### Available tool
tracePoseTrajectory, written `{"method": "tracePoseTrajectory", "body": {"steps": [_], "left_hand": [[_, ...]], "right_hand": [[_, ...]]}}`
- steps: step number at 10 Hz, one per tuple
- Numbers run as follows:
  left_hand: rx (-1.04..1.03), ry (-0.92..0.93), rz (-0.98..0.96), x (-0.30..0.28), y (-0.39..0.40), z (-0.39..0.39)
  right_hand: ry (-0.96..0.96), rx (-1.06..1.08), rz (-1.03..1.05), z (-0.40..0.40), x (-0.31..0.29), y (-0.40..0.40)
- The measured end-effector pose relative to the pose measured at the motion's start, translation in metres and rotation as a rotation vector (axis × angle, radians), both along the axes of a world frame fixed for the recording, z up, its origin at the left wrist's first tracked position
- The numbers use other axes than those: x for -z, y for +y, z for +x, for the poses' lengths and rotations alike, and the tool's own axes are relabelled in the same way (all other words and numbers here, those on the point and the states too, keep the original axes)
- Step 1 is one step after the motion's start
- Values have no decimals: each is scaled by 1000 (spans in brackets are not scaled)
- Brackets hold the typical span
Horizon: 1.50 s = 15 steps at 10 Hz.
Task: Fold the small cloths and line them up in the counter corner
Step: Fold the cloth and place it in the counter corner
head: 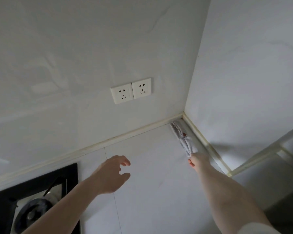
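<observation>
Right hand (pixel 197 160) reaches far into the corner, fingers at the near end of the cloths (pixel 183 137); it seems to pinch or press that end, but the grip itself is hidden behind the hand, so cannot tell for sure. Cloths lie as a narrow folded row on the tabletop (pixel 150 166), running along the right-hand wall (pixel 243 73) from the corner toward the viewer, just beside the pale trim strip (pixel 201 137) at the wall's foot. Row looks white-grey with a small red mark; how many cloths make it up is not clear. Likely reason for the placement: the wall edge serves as a straight guide, so the row lines up by being pushed against it. Left hand (pixel 112 173) hovers above bare tabletop, well apart from the cloths, fingers loosely spread and slightly curled, holding nothing; probably held out for balance during the long reach, or ready to help square the row. Twin sockets (pixel 131 90) on the back wall, above and left of the corner. Black hob (pixel 32 200) at lower left, with a burner, far from the work. Judgement: folding appears done for these pieces, and this is the lining-up step, nudging the near end true to the wall
</observation>
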<state>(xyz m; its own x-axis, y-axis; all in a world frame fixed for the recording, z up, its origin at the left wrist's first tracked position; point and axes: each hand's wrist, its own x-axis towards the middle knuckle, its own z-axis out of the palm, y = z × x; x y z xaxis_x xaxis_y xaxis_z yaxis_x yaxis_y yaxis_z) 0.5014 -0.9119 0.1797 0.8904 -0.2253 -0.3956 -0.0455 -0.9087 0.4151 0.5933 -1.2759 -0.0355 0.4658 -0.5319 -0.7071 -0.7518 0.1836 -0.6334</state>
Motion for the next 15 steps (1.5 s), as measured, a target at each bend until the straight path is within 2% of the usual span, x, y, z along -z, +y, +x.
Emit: {"method": "tracePoseTrajectory", "body": {"steps": [3,4,5,6,8,10,12,13,15], "left_hand": [[-54,15,-25,12,13,2],[-66,8,-34,12,16,-2],[-83,6,-42,10,20,-9],[-101,10,-43,7,26,-22],[-172,3,-55,-6,62,-73],[-312,-30,-62,-22,137,-168],[-507,-68,-67,-35,235,-307],[-627,-110,-74,-40,281,-378],[-835,-130,-86,-31,365,-496]], "right_hand": [[-73,-116,50,-5,-34,-4],[-26,-98,-34,-11,-18,-2],[85,-119,-215,-32,-31,26],[110,-149,-277,-66,-32,58],[91,-481,-281,-122,-39,144],[-147,-732,-211,-154,-99,252],[-486,-1029,-147,-222,-175,382],[-564,-1169,-82,-277,-199,442],[-570,-1426,83,-388,-216,544]]}}
